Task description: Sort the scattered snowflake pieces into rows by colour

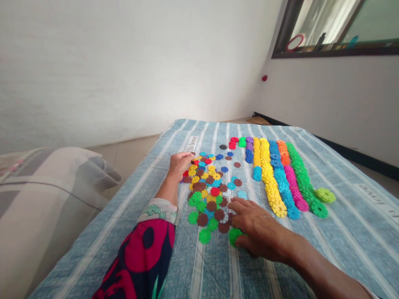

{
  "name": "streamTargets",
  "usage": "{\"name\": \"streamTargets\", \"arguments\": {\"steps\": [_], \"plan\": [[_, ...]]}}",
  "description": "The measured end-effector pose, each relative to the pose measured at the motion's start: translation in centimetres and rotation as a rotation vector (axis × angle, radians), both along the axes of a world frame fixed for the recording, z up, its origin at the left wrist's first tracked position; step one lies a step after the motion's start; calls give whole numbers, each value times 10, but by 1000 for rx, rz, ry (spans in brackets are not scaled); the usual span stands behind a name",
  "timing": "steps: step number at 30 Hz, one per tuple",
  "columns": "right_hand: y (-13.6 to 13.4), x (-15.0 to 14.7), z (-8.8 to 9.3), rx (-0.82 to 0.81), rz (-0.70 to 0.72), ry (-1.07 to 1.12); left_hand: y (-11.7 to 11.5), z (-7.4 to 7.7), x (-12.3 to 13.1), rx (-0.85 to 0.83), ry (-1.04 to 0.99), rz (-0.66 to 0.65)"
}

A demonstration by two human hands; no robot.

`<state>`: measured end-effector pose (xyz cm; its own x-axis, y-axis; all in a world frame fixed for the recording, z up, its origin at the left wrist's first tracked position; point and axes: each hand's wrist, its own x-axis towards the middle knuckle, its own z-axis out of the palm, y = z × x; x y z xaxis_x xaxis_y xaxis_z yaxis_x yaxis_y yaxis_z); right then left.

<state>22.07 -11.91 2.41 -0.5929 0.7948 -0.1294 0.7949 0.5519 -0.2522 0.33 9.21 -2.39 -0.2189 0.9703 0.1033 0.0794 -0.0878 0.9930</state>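
Observation:
A loose pile of small plastic snowflake discs [208,189] in mixed colours lies on a blue striped cloth [343,232]. My left hand [180,164] rests at the pile's far left edge, fingers curled over some discs. My right hand [255,226] lies on the pile's near right side, thumb and fingers pinching a green disc [234,235]. To the right, discs are sorted into overlapping rows by colour: yellow [268,176], blue [282,178], pink [294,189], green [304,178], orange [283,151], with short red, green and purple ones behind.
The cloth covers a low bed or mat that reaches toward a white wall. A grey cushion [52,195] lies to the left. A dark-framed window [336,29] is at the upper right. Bare floor shows beyond the mat's far edge.

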Motion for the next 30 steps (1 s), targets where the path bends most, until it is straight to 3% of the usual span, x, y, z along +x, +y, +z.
{"name": "streamTargets", "arguments": {"steps": [30], "plan": [[-9, -4, -9, 68, 3, -11, 1, -2, 0, 10, 37, -13]]}}
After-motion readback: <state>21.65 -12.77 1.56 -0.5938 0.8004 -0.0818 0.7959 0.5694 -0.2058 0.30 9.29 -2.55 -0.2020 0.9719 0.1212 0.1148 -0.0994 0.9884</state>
